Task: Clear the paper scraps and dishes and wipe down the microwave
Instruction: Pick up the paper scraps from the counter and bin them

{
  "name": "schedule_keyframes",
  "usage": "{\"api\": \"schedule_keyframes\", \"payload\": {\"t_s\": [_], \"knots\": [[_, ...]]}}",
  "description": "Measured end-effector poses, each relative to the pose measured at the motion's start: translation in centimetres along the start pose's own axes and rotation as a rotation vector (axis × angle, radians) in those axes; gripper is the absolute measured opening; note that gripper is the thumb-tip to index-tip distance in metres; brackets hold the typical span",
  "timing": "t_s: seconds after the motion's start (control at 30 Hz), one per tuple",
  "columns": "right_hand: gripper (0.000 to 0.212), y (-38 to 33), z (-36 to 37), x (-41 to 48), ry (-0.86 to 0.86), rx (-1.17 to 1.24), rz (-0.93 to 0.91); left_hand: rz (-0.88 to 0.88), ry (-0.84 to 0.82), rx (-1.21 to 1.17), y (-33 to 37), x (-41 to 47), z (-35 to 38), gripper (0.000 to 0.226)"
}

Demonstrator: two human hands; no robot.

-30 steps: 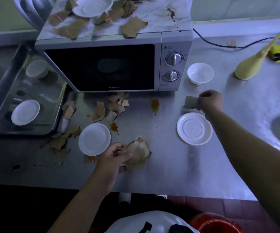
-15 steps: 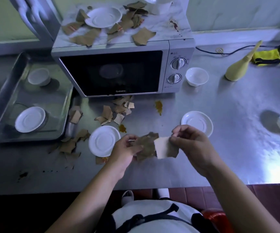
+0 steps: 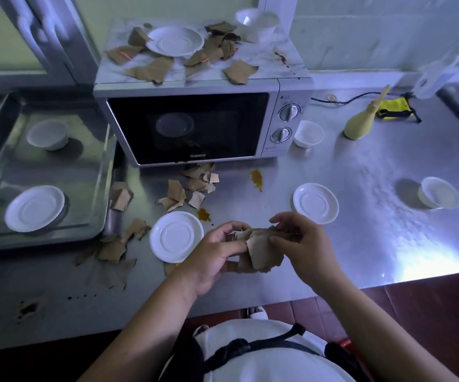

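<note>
My left hand and my right hand both grip a bundle of brown paper scraps above the counter's front edge. A silver microwave stands at the back. Its top carries brown scraps, a white saucer, a white bowl and a red stain. More scraps lie in front of the microwave door and further left. White saucers and small white bowls sit on the counter.
A steel tray on the left holds a saucer and a bowl. Yellow-brown smears mark the counter. A yellow bottle, a yellow cloth and a power cord lie at the back right.
My right hand came back from beside the far saucer with one scrap and pressed it into the bundle in my left hand. Both hands have lifted the bundle off the counter.
</note>
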State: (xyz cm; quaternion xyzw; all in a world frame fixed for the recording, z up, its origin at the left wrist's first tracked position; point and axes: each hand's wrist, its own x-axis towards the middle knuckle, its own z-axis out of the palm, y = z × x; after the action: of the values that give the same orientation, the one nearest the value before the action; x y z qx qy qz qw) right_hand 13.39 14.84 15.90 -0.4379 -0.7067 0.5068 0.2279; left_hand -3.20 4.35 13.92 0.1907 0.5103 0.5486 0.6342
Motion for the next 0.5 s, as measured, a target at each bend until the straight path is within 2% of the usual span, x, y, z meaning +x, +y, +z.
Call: {"api": "schedule_keyframes", "payload": {"t_s": [0.1,0.17,0.3,0.4,0.5], "knots": [[0.035,-0.1,0.9,-0.5,0.001,-0.023,0.03,-0.002,-0.038,-0.004,-0.1,-0.6,-1.2,0.029],[0.03,-0.3,1.1,-0.7,-0.061,0.02,0.117,0.0,-0.064,-0.031,0.0,-0.9,-2.0,0.028],[0.011,-1.1,1.3,-1.9,-0.259,0.375,0.273,-0.017,-0.112,-0.068,0.3,-1.4,-2.9,0.029],[0.008,-1.4,1.8,-3.1,-0.173,0.414,0.269,-0.052,-0.114,-0.067,0.1,-1.7,-3.0,0.031],[0.009,-0.5,2.2,-4.4,-0.052,0.368,0.286,-0.082,-0.128,0.008,-0.6,-2.1,-2.8,0.023]]}}
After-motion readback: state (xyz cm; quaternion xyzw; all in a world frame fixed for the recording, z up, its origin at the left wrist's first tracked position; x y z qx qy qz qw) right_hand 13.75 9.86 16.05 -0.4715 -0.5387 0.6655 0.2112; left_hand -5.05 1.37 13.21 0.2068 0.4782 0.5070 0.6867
